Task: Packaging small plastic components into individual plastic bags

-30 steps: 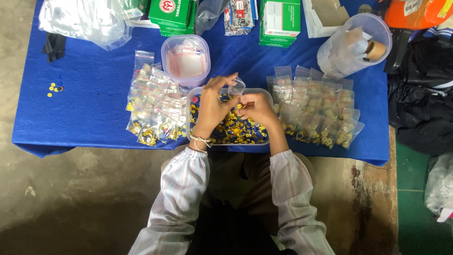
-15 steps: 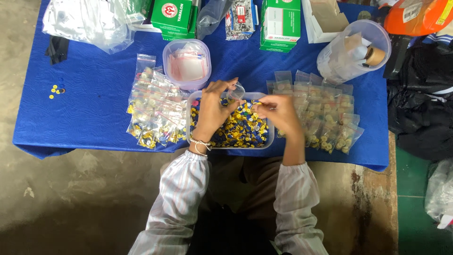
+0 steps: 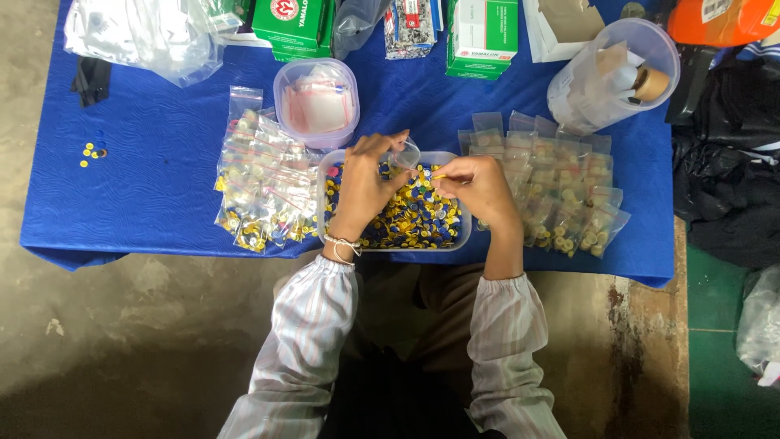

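Bags [image 3: 561, 199] right of the right hand [image 3: 479, 185] lie filled; its grip pinches a yellow button [image 3: 439, 176], left hand [image 3: 366, 183] grips an open bag [image 3: 404, 154]; tray [image 3: 463, 241] beneath remains full.

Blue textured cloth-covered table [image 3: 162, 175]. Clear plastic tray [image 3: 465, 241] of yellow, blue and few pink small round caps [image 3: 410, 219]. Green-and-white cardboard boxes [image 3: 483, 36]. Pale pink-and-grey striped sleeves [image 3: 305, 341].

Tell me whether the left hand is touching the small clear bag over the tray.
Touching. The head view shows the left hand pinching the small clear bag between its fingertips above the tray.
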